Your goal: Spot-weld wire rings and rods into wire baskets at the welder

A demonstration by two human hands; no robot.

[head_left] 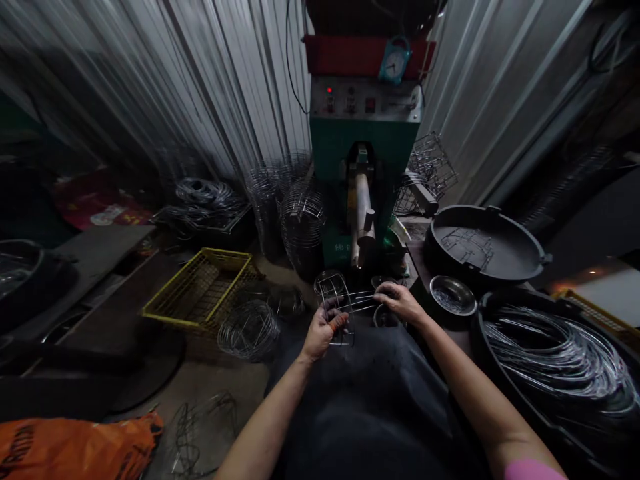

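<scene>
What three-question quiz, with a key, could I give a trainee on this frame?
1. Which hand holds the gridded part of the wire frame?
2. True or false: the yellow basket is left of the green machine.
3. Multiple choice: the casing of the clock near the control panel is (A) pink, (B) blue, (C) orange.

Key: 1. The left hand; 2. True; 3. B.

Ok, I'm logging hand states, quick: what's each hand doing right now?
Left hand: closed, holding a wire grid frame.
Right hand: closed, holding thin wires that extend toward the frame.
</scene>
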